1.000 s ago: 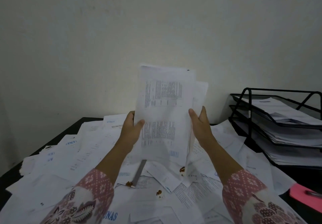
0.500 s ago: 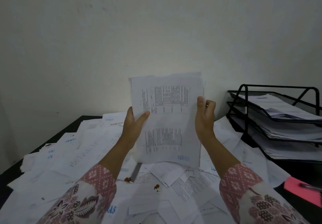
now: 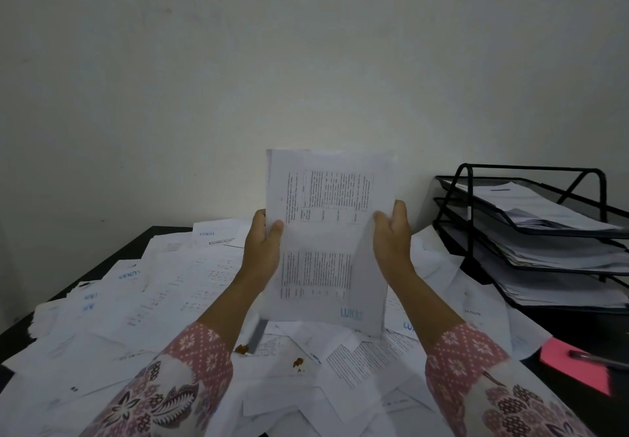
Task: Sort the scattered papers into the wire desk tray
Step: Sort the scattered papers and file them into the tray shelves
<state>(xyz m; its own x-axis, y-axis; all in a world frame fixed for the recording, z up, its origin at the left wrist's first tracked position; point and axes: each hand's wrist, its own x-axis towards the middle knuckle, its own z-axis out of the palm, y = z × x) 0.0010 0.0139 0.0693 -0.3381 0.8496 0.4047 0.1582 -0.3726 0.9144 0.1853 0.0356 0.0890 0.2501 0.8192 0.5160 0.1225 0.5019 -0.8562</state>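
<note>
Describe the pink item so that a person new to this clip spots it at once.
Start at the black wire desk tray on the right of the desk, then drop towards the near right edge. There a pink pad lies flat on the dark desk top, with a pen across it. It is the only coloured sheet among white papers.

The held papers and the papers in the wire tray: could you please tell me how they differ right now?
The held papers stand upright above the desk, gripped at their side edges by the left hand and right hand; the papers in the wire tray lie flat, untouched. The held papers form one thin bundle; the tray's are spread over three stacked tiers. Both are white printed sheets.
</note>
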